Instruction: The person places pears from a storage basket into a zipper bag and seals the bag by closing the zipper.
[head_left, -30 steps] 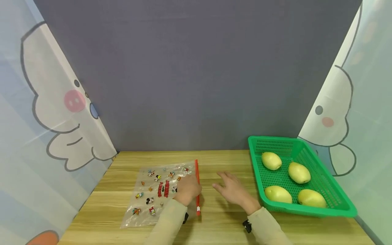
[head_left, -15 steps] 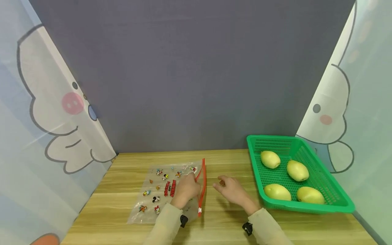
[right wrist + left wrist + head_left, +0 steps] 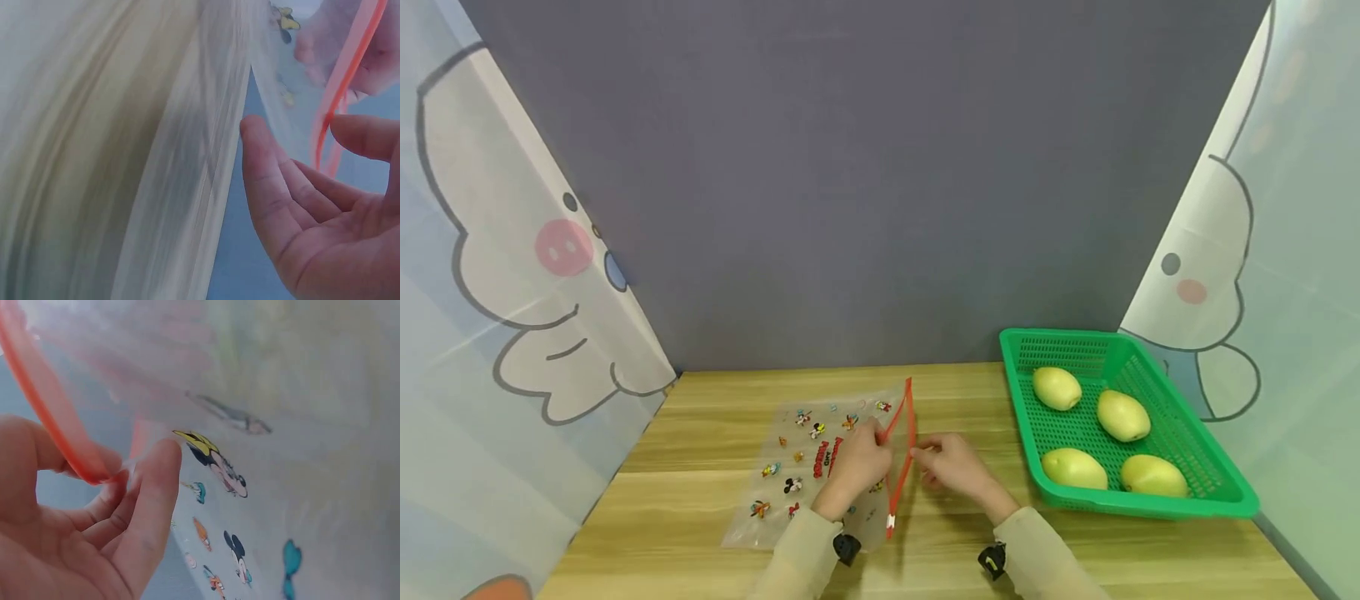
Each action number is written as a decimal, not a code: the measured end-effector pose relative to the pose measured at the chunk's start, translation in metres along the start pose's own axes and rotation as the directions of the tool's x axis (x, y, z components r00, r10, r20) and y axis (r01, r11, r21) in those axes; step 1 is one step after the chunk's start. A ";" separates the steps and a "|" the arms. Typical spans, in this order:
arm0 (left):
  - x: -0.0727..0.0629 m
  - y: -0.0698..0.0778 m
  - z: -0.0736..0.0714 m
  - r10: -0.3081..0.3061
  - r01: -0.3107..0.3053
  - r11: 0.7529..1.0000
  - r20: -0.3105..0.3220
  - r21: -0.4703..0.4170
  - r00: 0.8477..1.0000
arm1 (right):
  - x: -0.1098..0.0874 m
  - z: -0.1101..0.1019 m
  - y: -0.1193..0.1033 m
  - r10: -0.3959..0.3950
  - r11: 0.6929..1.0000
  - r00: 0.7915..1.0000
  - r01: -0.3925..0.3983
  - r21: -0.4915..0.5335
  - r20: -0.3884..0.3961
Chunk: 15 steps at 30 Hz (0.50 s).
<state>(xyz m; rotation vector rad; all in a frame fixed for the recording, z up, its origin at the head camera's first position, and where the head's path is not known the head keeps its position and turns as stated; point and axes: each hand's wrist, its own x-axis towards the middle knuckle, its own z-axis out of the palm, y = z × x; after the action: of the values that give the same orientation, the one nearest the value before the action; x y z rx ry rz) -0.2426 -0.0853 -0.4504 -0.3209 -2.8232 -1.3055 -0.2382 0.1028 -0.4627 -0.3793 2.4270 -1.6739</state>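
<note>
Clear bag (image 3: 808,475): left of my right hand (image 3: 955,467) | red rim (image 3: 912,425): runs near-far between my hands, both at it | left hand (image 3: 859,462): pinching rim's left side | right: touching right side, can't tell if pinching

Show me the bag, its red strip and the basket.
Bag (image 3: 814,471): head view, printed upper face.
Red strip (image 3: 350,62): right wrist view, upper part of the visible length.
Basket (image 3: 1150,504): head view, near rim.

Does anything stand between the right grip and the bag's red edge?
Nothing visible does: the right grip is right at the red edge of the clear bag.
</note>
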 end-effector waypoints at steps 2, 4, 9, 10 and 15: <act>-0.001 0.002 -0.002 -0.005 0.005 1.000 -0.001 -0.007 1.000 | 0.002 0.003 -0.001 -0.009 1.000 1.000 0.009 -0.003 0.000; -0.002 0.005 -0.003 -0.005 0.005 1.000 -0.001 -0.023 1.000 | 0.004 0.005 -0.002 -0.008 1.000 1.000 0.008 0.009 -0.002; -0.005 0.010 -0.006 0.004 -0.004 0.997 0.001 -0.072 1.000 | 0.006 0.007 -0.004 -0.030 0.999 0.999 0.030 0.019 -0.035; -0.005 0.010 -0.006 0.004 -0.004 0.996 -0.002 -0.086 1.000 | 0.006 0.007 -0.004 -0.035 0.999 0.999 0.036 0.015 -0.042; -0.006 0.010 -0.007 0.001 -0.004 0.990 -0.019 -0.140 1.000 | 0.007 0.011 -0.008 -0.044 0.999 0.997 0.043 -0.024 -0.064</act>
<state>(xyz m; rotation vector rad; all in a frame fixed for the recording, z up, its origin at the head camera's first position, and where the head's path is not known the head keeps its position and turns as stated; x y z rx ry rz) -0.2349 -0.0855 -0.4388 -0.3126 -2.7207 -1.5022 -0.2412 0.0883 -0.4592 -0.3903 2.5030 -1.7035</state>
